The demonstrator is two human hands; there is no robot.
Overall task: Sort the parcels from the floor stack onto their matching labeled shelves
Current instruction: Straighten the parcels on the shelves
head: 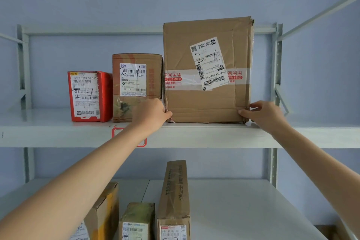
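Note:
A large brown cardboard parcel (206, 101) marked "2-1" stands upright on the upper shelf (214, 135). My left hand (151, 114) grips its lower left corner and my right hand (265, 114) holds its lower right corner. To its left stand a medium brown parcel (136, 76) and a red parcel (88, 96), both also marked "2-1". A red-framed shelf label (116, 132) on the shelf's front edge is mostly hidden behind my left forearm.
The lower shelf (243, 206) holds three parcels at its left and middle: a tall narrow brown box (173, 198), a small greenish box (137, 220) and a brown box (105, 212). Grey metal uprights (277, 64) frame the shelves. A blue wall lies behind.

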